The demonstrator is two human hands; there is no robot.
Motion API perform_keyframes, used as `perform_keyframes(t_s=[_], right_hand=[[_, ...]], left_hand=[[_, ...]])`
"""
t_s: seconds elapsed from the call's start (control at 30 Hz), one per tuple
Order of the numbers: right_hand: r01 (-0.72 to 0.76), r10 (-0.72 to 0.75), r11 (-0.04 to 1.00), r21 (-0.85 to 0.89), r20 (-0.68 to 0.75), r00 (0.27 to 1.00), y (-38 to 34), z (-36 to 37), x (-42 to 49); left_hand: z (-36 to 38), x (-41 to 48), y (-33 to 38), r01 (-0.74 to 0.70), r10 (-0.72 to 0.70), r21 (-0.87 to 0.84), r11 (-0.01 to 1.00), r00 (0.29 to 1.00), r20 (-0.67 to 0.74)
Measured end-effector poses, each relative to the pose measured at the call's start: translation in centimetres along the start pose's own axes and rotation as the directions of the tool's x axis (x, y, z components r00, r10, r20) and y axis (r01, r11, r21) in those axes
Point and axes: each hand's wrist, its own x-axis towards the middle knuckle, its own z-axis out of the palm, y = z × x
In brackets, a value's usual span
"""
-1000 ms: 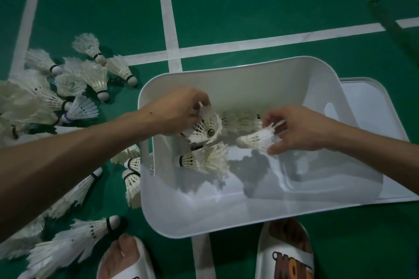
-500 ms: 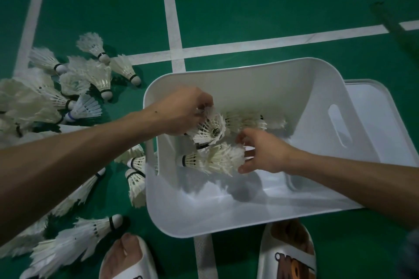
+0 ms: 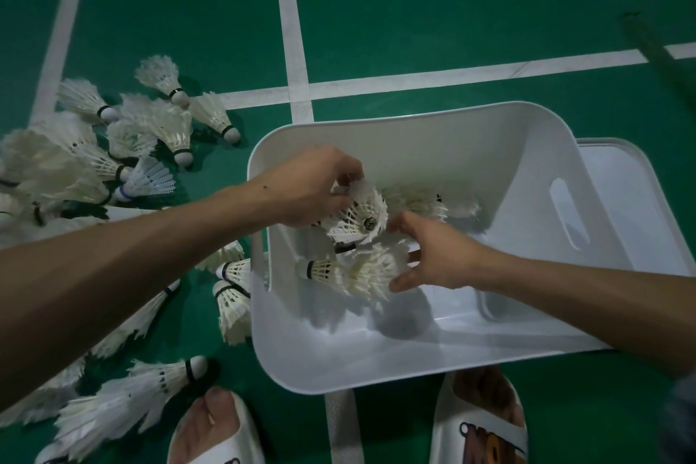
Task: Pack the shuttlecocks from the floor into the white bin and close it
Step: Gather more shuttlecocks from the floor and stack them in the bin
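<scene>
The white bin (image 3: 376, 362) stands open on the green floor. Inside its left half my left hand (image 3: 312, 188) grips a stack of white shuttlecocks (image 3: 357, 217), feather skirts facing me. My right hand (image 3: 433, 256) reaches in from the right, fingers spread around the feather end of a shuttlecock stack (image 3: 350, 269) lying on the bin's bottom. More shuttlecocks (image 3: 425, 201) lie along the bin's far wall. Several loose shuttlecocks (image 3: 113, 147) lie scattered on the floor to the left, and others (image 3: 128, 399) at the lower left.
The bin's white lid (image 3: 640, 207) lies flat on the floor behind the bin's right side. My two feet in white slippers (image 3: 478, 426) stand just in front of the bin. White court lines (image 3: 293, 49) cross the floor beyond it.
My right hand moved left and down into the bin, from holding a single shuttlecock in the air to cupping the stack on the bottom. My left hand stayed put with its stack.
</scene>
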Motion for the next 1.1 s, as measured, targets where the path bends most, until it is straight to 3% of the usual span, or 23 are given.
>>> perform_keyframes(t_s=[0.17, 0.23, 0.33, 0.43, 0.57, 0.87, 1.0, 1.1], right_hand=[[-0.044, 0.04, 0.992, -0.114, -0.032, 0.999, -1.7, -3.5, -2.7], [-0.017, 0.016, 1.0, -0.001, -0.126, 0.992, -2.8, -5.2, -3.6], [0.139, -0.101, 0.97, 0.198, -0.189, 0.977, -4.6, -6.4, -4.3], [0.21, -0.196, 0.968, 0.136, -0.107, 0.975, -5.9, -5.5, -4.3], [0.227, -0.22, 0.971, 0.071, -0.098, 0.971, -5.9, -4.5, -3.8], [0.213, -0.207, 0.975, 0.059, -0.1, 0.973, -3.5, -6.9, -4.2], [0.162, -0.173, 0.984, -0.073, -0.181, 0.968, -1.8, -8.1, -4.1], [0.12, -0.149, 0.974, -0.195, -0.144, 0.978, -0.6, -8.0, -4.0]], left_hand=[[-0.1, 0.0, 0.0, 0.004, -0.004, -0.024, 1.0, 1.0, -0.003], [0.0, 0.0, 0.2, -0.007, 0.007, -0.011, 1.0, 1.0, -0.003], [0.3, 0.2, 0.8, -0.043, 0.043, 0.002, 0.999, 0.999, -0.006], [0.6, 0.4, 1.7, -0.087, 0.088, 0.029, 0.996, 0.996, -0.011], [0.8, 0.7, 1.8, -0.087, 0.087, 0.019, 0.996, 0.996, 0.003], [0.3, 0.9, 1.4, 0.009, 0.002, -0.197, 0.98, 0.998, 0.06], [0.3, 0.9, 1.0, 0.027, -0.01, -0.187, 0.982, 0.996, 0.088], [0.5, 0.9, 0.8, 0.022, -0.003, -0.14, 0.99, 0.991, 0.132]])
